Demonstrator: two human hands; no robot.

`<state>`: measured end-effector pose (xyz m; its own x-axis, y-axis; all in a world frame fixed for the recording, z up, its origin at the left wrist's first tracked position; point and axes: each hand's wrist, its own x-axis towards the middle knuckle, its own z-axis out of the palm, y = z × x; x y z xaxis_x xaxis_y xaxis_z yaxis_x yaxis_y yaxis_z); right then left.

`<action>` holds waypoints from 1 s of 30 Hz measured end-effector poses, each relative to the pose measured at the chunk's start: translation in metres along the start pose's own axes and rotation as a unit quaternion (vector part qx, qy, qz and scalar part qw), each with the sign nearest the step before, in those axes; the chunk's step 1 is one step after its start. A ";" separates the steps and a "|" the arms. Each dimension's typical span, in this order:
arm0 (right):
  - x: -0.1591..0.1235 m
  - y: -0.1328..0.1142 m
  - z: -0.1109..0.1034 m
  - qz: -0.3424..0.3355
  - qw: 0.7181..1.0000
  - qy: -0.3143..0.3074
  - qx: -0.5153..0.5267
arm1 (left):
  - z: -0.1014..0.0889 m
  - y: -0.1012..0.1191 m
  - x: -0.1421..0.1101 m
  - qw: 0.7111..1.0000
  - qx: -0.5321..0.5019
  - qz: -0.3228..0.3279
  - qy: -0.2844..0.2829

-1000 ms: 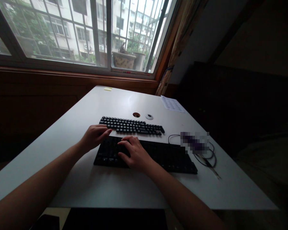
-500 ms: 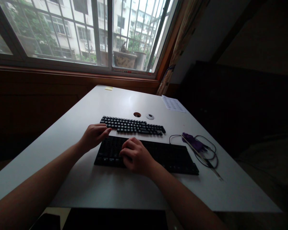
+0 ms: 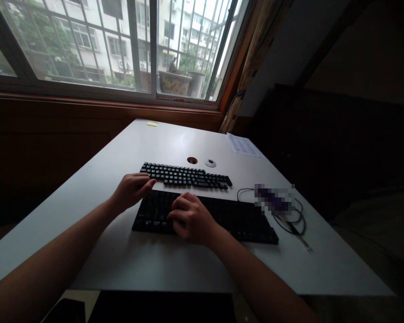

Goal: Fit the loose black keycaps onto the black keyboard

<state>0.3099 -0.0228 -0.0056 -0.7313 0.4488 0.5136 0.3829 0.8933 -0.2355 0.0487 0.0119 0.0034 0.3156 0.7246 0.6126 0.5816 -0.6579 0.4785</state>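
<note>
A black keyboard (image 3: 235, 220) lies on the white table, its front-left row showing a few lighter keycaps. Behind it, loose keycaps (image 3: 188, 176) are laid out in keyboard-like rows. My left hand (image 3: 134, 187) is at the left end of these rows, fingers curled together and thumb towards the keyboard; what it holds, if anything, is hidden. Over the left-middle part of the keyboard rests my right hand (image 3: 190, 217). Its fingers are bent and drawn together, tips down at the keys, and whatever lies under them cannot be seen.
To the right of the keyboard are a coiled black cable (image 3: 303, 222) and a purple item (image 3: 274, 199) blurred by pixels. Farther back on the table (image 3: 104, 255) are a round hole (image 3: 192, 160), its cover (image 3: 210, 163), a printed sheet (image 3: 243, 146) and a yellow note (image 3: 152, 124).
</note>
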 end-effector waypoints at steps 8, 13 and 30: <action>-0.001 0.000 0.002 -0.004 1.000 -0.003 -0.008 | 0.000 0.002 0.000 1.000 0.000 -0.001 -0.001; 0.000 0.000 0.002 0.001 1.000 -0.001 -0.013 | 0.000 0.001 0.000 1.000 0.002 -0.004 -0.002; 0.004 -0.009 0.012 -0.077 0.997 0.011 0.015 | 0.000 -0.003 0.000 0.999 0.017 -0.028 0.035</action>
<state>0.2969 -0.0284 -0.0113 -0.7677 0.3066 0.5627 0.2504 0.9518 -0.1770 0.0472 0.0132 0.0019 0.2291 0.7433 0.6286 0.6226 -0.6082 0.4924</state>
